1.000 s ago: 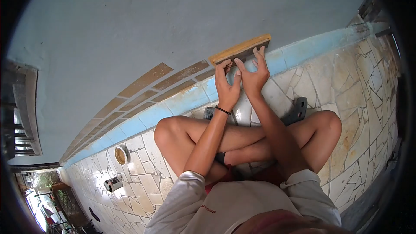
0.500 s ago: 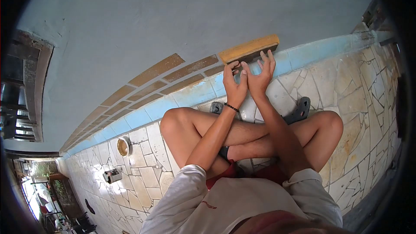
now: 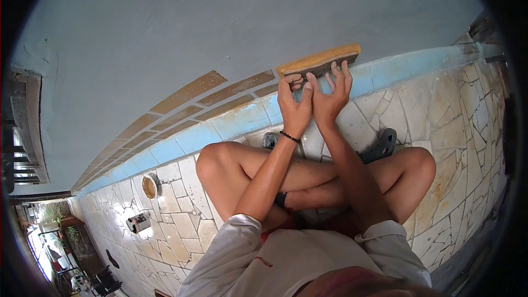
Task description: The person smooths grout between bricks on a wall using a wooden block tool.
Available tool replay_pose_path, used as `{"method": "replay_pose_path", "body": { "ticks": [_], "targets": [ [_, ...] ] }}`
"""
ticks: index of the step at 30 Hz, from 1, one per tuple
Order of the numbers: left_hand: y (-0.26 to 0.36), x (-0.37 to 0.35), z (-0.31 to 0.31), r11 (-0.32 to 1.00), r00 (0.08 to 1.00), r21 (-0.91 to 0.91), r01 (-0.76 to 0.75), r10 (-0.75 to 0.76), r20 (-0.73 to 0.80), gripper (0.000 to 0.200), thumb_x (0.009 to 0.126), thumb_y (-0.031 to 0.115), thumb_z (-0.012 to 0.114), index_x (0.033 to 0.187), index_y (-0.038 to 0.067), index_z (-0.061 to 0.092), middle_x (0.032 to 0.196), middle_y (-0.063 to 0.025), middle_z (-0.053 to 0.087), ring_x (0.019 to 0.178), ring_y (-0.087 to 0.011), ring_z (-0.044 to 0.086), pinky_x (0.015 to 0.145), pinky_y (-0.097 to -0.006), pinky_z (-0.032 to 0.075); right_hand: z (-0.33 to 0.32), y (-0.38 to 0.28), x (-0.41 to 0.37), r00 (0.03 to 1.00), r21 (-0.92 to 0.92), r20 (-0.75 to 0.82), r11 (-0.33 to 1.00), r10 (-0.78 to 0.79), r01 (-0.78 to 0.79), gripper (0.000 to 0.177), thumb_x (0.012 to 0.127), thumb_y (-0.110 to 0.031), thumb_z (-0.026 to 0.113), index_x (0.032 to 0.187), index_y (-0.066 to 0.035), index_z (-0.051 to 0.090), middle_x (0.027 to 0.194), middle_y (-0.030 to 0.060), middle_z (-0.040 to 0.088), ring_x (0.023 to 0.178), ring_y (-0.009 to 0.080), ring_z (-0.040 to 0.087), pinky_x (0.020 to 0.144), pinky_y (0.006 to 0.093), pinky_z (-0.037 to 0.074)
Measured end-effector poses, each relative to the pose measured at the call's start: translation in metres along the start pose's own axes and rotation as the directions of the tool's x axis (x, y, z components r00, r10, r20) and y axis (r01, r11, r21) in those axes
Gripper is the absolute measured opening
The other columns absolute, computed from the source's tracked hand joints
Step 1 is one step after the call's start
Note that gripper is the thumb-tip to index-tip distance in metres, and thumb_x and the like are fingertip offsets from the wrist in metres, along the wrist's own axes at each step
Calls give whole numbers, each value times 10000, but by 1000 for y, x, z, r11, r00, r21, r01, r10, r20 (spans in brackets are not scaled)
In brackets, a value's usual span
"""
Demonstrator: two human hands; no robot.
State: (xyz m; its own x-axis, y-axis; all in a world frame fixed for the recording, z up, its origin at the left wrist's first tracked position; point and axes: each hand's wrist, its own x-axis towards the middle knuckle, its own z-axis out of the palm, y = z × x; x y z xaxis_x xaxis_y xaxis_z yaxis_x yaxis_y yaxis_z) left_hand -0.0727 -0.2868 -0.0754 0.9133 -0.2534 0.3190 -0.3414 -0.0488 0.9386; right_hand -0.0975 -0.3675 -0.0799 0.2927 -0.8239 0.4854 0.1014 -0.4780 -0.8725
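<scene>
A yellow foam block (image 3: 322, 59) with a dark brown layer along its near side lies against the grey wall, at the right end of the painted brown brick shapes (image 3: 236, 89). My left hand (image 3: 295, 104), with a beaded bracelet on the wrist, touches the block's near left edge with its fingers bent. Beside it, my right hand (image 3: 331, 96) has its fingers spread and raised against the dark layer. The thumbs are close together. Both palms face the block, and neither hand is wrapped round it.
Light blue tiles (image 3: 220, 126) run along the wall's foot above the stone floor (image 3: 181, 203). A bowl of brown paint (image 3: 149, 186) and a small box-like object (image 3: 138, 223) stand at the left. Grey shoes (image 3: 383, 144) lie near my crossed legs.
The view has shifted slightly. The foam block is tilted a little, with more of its dark layer showing, and both hands remain at its near edge.
</scene>
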Motion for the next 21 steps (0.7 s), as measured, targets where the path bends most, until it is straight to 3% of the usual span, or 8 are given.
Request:
{"method": "replay_pose_path", "body": {
  "ticks": [9,15,21],
  "targets": [
    [3,-8,-2,995,997,68,-70,68,38,364,966,145,699,1266,-30,588,1235,-166,638,1123,-253,633,976,-381,519,-24,1,9,993,-25,106,999,-45,47,622,722,-74,910,1282,23,657,1473,231,499,1253,383,594,935,433,579],
    [4,-23,-4,991,990,67,-115,109,91,424,949,119,681,1332,-27,573,1311,-185,629,1217,-289,624,976,-402,525,-24,4,9,998,-1,61,1000,11,-11,597,717,-103,925,1228,11,638,1431,187,490,1264,355,560,929,435,569],
    [7,-23,-5,991,990,67,-112,105,96,410,937,111,678,1312,-25,583,1297,-189,633,1205,-290,623,963,-401,526,-24,6,2,998,-25,61,1000,-6,7,618,750,-114,933,1248,40,601,1463,168,442,1293,321,540,976,461,578]
  ]
}}
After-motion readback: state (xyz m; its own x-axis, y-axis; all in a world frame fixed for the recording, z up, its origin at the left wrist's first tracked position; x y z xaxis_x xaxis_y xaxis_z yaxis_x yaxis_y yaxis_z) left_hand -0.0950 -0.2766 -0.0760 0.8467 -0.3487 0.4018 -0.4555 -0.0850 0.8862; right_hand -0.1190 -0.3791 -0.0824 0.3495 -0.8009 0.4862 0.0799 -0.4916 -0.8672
